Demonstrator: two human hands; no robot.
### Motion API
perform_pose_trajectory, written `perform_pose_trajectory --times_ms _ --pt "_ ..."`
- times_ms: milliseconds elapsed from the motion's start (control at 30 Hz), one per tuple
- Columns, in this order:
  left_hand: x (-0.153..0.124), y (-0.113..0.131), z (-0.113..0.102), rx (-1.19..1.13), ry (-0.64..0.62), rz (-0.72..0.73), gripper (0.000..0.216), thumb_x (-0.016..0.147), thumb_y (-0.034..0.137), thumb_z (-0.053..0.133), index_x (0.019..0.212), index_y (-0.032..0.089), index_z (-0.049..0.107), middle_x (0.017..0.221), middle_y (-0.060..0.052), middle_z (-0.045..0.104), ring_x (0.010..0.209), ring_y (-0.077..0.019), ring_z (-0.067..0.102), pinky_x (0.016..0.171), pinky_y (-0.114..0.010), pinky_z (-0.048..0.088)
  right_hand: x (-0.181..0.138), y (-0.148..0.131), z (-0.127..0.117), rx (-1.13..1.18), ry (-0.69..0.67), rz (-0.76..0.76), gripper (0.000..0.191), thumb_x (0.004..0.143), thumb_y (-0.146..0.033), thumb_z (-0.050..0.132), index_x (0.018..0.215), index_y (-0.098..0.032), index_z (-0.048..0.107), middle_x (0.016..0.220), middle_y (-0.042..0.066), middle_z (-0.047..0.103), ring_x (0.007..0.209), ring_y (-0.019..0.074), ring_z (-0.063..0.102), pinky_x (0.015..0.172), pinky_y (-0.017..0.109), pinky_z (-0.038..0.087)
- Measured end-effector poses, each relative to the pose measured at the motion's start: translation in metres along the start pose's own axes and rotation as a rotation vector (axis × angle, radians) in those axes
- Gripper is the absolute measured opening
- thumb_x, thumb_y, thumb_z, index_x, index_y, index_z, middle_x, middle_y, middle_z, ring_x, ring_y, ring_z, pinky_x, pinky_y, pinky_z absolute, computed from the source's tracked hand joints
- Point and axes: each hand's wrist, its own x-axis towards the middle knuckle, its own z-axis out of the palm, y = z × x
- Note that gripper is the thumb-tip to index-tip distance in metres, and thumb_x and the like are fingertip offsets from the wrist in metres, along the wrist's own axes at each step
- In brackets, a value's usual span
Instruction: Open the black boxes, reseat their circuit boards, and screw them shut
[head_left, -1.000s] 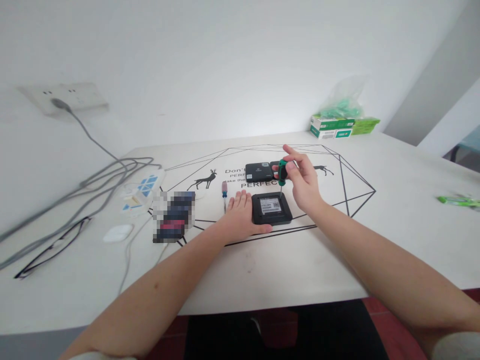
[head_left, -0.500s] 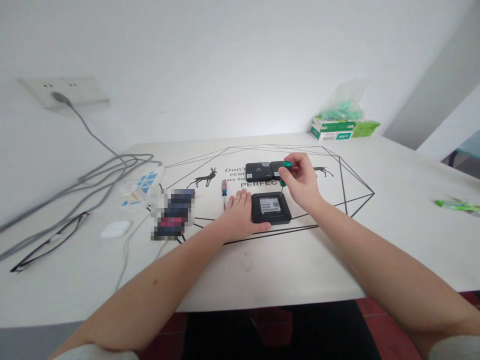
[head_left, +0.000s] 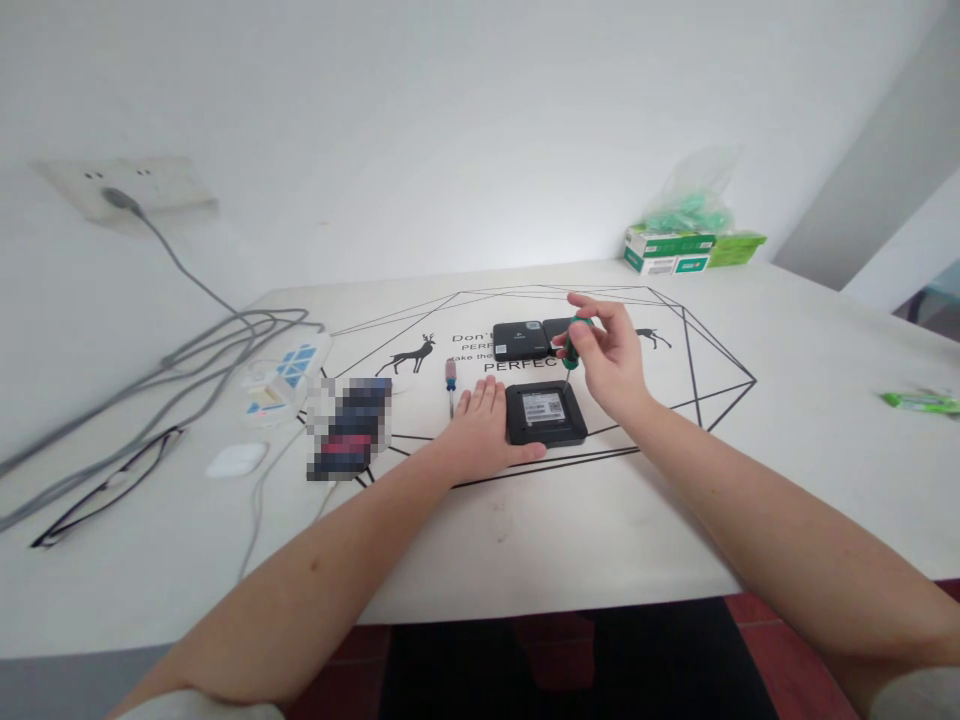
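Observation:
A square black device [head_left: 574, 410] with a white label on its face lies flat on the table. My left hand [head_left: 481, 430] rests against its left side, fingers stretched out on the table and thumb along the near edge. Above the far right corner, my right hand [head_left: 611, 355] grips a green-handled screwdriver [head_left: 572, 350] between thumb and fingers, index finger raised. Its shaft points down at that corner; whether the tip sits in a screw is too small to tell. Just behind lie two black square pieces, a left one [head_left: 517, 342] and a right one [head_left: 553, 328] partly hidden by my right hand.
Left of my left hand lies a second screwdriver [head_left: 451, 375], then a pixelated phone-like object [head_left: 351, 430]. Farther left are a white case [head_left: 237, 460], glasses [head_left: 112, 490], a power strip [head_left: 307, 350] and grey cables [head_left: 202, 335]. Green-and-white boxes [head_left: 667, 250] stand back right.
My right fingers have shifted on the screwdriver handle, and the index finger has lifted off. The handle leans slightly differently. My left hand and the device keep their places.

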Motion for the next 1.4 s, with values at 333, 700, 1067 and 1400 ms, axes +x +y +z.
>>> perform_pose_trajectory --times_ms 333,700,1067,1400 --pt "-0.002 0.002 -0.001 -0.008 0.010 -0.002 0.135 0.085 0.095 0.041 0.170 -0.004 0.008 0.178 -0.028 0.000 0.168 -0.0404 -0.003 0.135 -0.054 0.007 0.002 0.002 -0.003 -0.137 -0.022 -0.085 0.028 0.097 -0.054 0.069 0.108 -0.029 0.064 0.094 0.000 0.066 0.076 0.0155 0.061 0.068 0.033 0.056" --pt "0.000 -0.001 0.000 -0.029 0.010 0.007 0.138 0.083 0.097 0.040 0.171 -0.004 0.006 0.178 -0.028 -0.001 0.168 -0.0408 -0.004 0.135 -0.054 0.007 0.003 -0.003 -0.009 -0.278 0.006 -0.190 0.028 0.104 -0.056 0.054 0.107 -0.031 0.067 0.128 0.009 0.058 0.122 0.0272 0.060 0.086 0.045 0.062" --pt "0.001 -0.002 0.003 -0.017 0.022 0.008 0.137 0.083 0.097 0.041 0.171 -0.003 0.005 0.178 -0.029 0.001 0.168 -0.0414 -0.003 0.135 -0.055 0.007 0.005 0.000 -0.004 0.013 -0.095 0.002 0.039 0.089 -0.047 0.082 0.104 -0.030 0.050 0.149 0.007 0.056 0.091 0.0165 0.075 0.079 0.039 0.066" --pt "0.002 -0.003 0.005 -0.012 0.024 0.013 0.138 0.083 0.098 0.039 0.171 -0.005 0.005 0.178 -0.028 -0.003 0.168 -0.0410 -0.003 0.135 -0.054 0.006 0.005 -0.002 -0.012 -0.119 -0.119 -0.011 0.032 0.102 -0.059 0.060 0.112 -0.031 0.072 0.111 0.003 0.077 0.098 0.0218 0.072 0.087 0.045 0.063"
